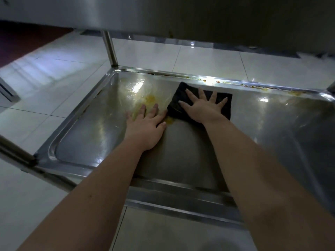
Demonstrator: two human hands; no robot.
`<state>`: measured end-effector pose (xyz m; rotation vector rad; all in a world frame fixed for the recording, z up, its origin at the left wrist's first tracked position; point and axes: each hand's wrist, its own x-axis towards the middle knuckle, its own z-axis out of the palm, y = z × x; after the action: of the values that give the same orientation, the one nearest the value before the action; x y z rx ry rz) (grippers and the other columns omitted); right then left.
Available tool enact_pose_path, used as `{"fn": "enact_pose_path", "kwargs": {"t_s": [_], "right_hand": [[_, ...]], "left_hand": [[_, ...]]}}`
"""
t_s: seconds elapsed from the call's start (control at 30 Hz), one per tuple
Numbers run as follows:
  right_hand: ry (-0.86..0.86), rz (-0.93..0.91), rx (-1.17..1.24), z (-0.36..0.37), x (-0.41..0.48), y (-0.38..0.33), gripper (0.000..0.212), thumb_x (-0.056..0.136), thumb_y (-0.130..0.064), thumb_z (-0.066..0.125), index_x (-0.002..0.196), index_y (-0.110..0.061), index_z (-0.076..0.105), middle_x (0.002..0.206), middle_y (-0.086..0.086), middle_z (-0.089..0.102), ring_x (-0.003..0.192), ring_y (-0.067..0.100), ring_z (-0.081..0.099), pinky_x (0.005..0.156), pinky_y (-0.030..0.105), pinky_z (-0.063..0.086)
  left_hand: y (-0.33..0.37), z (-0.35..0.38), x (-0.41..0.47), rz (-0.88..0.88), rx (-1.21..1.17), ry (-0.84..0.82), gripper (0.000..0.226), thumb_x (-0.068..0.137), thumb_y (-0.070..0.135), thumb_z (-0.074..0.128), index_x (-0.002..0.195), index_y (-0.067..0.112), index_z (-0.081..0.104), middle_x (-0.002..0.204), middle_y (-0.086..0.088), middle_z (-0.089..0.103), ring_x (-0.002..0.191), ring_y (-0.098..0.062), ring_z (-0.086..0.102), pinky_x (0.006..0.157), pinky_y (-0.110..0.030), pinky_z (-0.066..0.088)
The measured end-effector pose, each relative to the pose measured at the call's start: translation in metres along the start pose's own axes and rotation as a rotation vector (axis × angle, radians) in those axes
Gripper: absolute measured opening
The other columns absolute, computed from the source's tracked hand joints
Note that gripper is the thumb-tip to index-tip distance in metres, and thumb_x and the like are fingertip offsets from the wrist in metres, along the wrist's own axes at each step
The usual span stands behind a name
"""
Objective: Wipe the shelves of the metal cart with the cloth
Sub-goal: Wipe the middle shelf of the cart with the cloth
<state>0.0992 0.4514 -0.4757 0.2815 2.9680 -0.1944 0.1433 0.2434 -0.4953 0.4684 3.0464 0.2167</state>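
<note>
The lower shelf of the metal cart is a shallow steel tray with a raised rim. A dark folded cloth lies flat on it toward the far edge. My right hand presses on the cloth with fingers spread. My left hand lies flat on the bare steel just left of the cloth, thumb touching the cloth's corner. Yellow smears mark the shelf in front of my left fingers, and a small yellow spot shows under the cloth's near corner.
The upper shelf hangs low overhead. A steel post rises at the far left corner; a tube runs at the near left. Yellow-brown crumbs line the far rim. White floor tiles surround the cart.
</note>
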Motion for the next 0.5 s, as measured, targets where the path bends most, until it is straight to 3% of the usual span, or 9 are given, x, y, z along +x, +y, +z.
{"fn": "enact_pose_path", "kwargs": {"t_s": [0.17,0.3,0.4,0.43,0.5], "right_hand": [[0.049,-0.092,-0.036,0.025,-0.109,0.009,0.074,0.077,-0.086,-0.001,0.145,-0.059,-0.010,0.164,-0.011,-0.011,0.146,0.042,-0.015,0.106,0.071,-0.016],[-0.010,-0.224,-0.045,0.044,-0.189,-0.001,0.074,0.070,-0.089,-0.010,0.137,-0.063,-0.025,0.159,-0.016,-0.025,0.143,0.038,-0.028,0.100,0.064,-0.029],[-0.078,-0.306,0.112,0.019,-0.186,0.009,0.069,0.081,-0.083,0.016,0.142,-0.064,-0.013,0.162,-0.017,-0.010,0.148,0.034,-0.017,0.111,0.057,-0.019],[-0.020,-0.316,0.226,0.008,-0.182,0.018,0.068,0.089,-0.074,0.028,0.147,-0.058,-0.002,0.164,-0.013,0.006,0.150,0.034,-0.003,0.117,0.051,-0.009],[0.191,-0.199,0.474,-0.007,-0.172,0.045,0.059,0.098,-0.050,0.045,0.152,-0.043,0.023,0.159,0.001,0.030,0.148,0.033,0.016,0.119,0.044,0.011]], "left_hand": [[0.002,-0.003,-0.003,0.006,0.008,-0.015,0.050,0.102,0.050,0.014,0.150,0.054,-0.001,0.164,0.015,-0.007,0.151,-0.024,-0.006,0.112,-0.066,-0.005],[0.006,-0.005,-0.003,-0.002,-0.031,-0.057,0.050,0.103,0.049,0.017,0.150,0.054,0.002,0.163,0.016,-0.008,0.151,-0.024,-0.007,0.112,-0.066,-0.008],[0.006,-0.018,-0.012,-0.010,-0.198,-0.011,0.049,0.105,0.050,0.017,0.152,0.051,0.008,0.164,0.013,0.002,0.151,-0.024,-0.006,0.113,-0.063,-0.010],[0.009,-0.024,-0.014,-0.014,-0.243,0.022,0.050,0.104,0.051,0.018,0.153,0.047,0.012,0.164,0.011,0.005,0.151,-0.025,-0.007,0.114,-0.063,-0.009],[0.029,-0.035,-0.022,0.044,-0.106,0.065,0.054,0.102,0.054,0.023,0.154,0.041,0.017,0.165,0.005,0.006,0.151,-0.031,-0.005,0.116,-0.063,-0.004]]}}
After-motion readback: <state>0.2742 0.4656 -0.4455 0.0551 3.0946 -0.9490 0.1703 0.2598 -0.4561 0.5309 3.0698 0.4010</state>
